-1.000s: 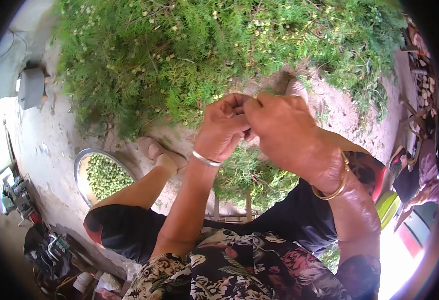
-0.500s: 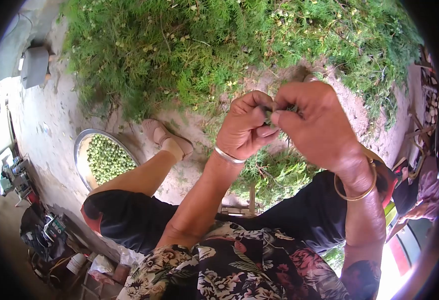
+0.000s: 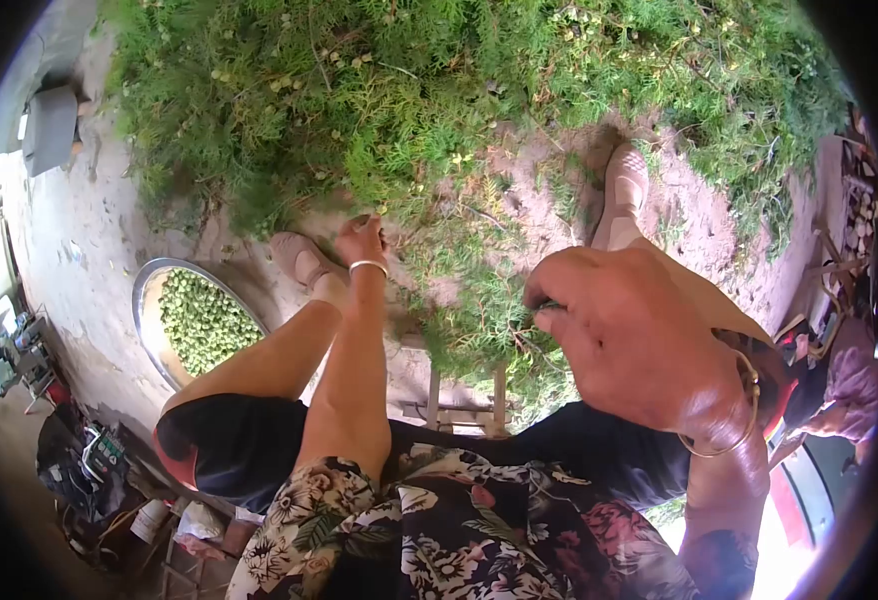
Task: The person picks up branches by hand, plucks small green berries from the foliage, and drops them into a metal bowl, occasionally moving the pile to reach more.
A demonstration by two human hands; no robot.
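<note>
My left hand (image 3: 361, 240), a silver bangle at its wrist, is low by the near edge of a heap of green arborvitae-like branches (image 3: 379, 120). Its fingers are curled; whatever they hold, if anything, is too small to make out. Closer to the camera, my right hand (image 3: 639, 335) hovers over loose sprigs (image 3: 479, 310) between my legs. Its thumb and forefinger are bent close together, and what may be in them is hidden. A metal basin (image 3: 143, 310) on the left holds many small green cones (image 3: 204, 320).
My left shoe (image 3: 299, 258) stands beside the basin, my right shoe (image 3: 626, 180) at the heap's edge. A low wooden frame (image 3: 459, 410) is between my knees. A grey box (image 3: 52, 130) stands at far left; clutter (image 3: 109, 455) lies lower left. Another person's purple clothing (image 3: 852, 375) shows at right.
My hands were together in front of me, fingers on a small green sprig. Now they are apart: the left has reached down to the branches, the right has dropped slightly.
</note>
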